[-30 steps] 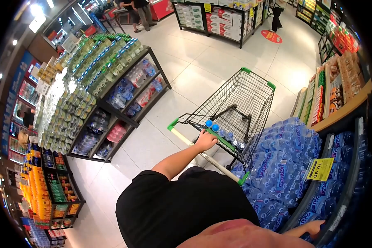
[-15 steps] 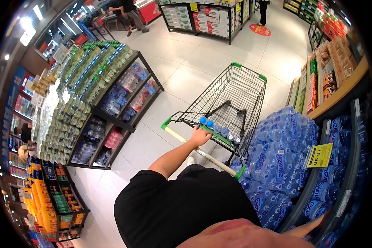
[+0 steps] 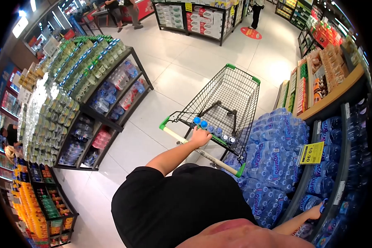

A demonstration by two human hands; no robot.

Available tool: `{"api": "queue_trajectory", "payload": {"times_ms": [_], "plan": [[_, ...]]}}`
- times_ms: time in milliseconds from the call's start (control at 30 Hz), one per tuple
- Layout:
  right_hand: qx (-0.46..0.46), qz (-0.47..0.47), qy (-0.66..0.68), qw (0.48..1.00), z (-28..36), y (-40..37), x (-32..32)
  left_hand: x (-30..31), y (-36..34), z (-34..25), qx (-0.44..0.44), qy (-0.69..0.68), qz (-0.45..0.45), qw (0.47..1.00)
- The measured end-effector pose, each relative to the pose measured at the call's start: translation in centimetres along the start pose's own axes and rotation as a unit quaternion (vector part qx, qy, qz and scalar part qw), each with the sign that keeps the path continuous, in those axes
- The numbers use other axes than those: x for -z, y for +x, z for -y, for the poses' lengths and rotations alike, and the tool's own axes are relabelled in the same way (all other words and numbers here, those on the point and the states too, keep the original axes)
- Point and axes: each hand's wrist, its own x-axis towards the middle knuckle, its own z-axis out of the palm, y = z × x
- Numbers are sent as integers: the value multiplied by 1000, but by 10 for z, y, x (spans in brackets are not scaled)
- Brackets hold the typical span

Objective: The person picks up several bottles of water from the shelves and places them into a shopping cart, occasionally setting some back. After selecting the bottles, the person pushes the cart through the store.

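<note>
A wire shopping cart [image 3: 231,93] with green corners and a pale handle [image 3: 175,135] stands before me. Across the handle reaches my left hand [image 3: 201,137], its fingers curled over the cart's rear edge, beside several small bottles [image 3: 204,124], some with blue caps. At the lower right, my right hand [image 3: 315,211] is at a shelf of blue water bottles [image 3: 320,185]. Its fingers are closed at a small blue part that is too small to identify. A yellow price tag [image 3: 311,153] hangs above that hand.
Stacked blue water packs [image 3: 273,165] stand right of the cart. A display of jars and bottles [image 3: 49,120] is on the left, with orange goods [image 3: 33,202] below it. Boxed goods [image 3: 204,22] and people's legs [image 3: 256,16] appear at the back on the tiled floor [image 3: 161,74].
My right hand, mostly hidden before, now shows at the shelf with its fingers closed. My left hand stays on the cart. The view has shifted slightly.
</note>
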Motion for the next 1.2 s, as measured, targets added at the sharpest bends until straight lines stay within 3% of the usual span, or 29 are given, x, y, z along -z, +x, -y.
{"api": "queue_trajectory", "payload": {"times_ms": [33,133,267,300,400,433,567,667,833,933,1033,1100,1200], "plan": [[-6,5,4,1000,5,3,6,-1,-1,1,-1,-8,-7,1000],[-179,98,128,971,35,-8,49,-4,-1,4,-5,-12,-5,1000],[-145,-1,112,983,78,-17,119,-5,-5,4,-12,26,0,1000],[-112,-28,161,980,76,-16,129,-7,-6,5,-14,22,-11,1000],[-110,26,225,968,82,-6,175,-10,-11,6,-21,19,-17,999],[-186,49,300,935,85,-12,177,-11,-13,7,-21,18,-17,999],[-239,150,378,882,131,-19,232,-15,-22,8,-21,10,-18,1000],[-309,200,539,758,155,-35,249,-15,-35,12,-29,7,-15,999],[-220,318,627,676,204,-68,283,13,-52,8,-12,-20,100,995],[-156,372,664,629,241,-88,306,39,-55,-12,-11,-96,67,993],[-153,426,682,574,273,-111,320,96,-63,-68,-222,-258,20,940],[-115,466,678,557,290,-123,328,150,-83,-120,-322,-264,22,909],[-59,494,675,545,312,-143,341,192,-108,-166,-511,-261,-5,819]]}}
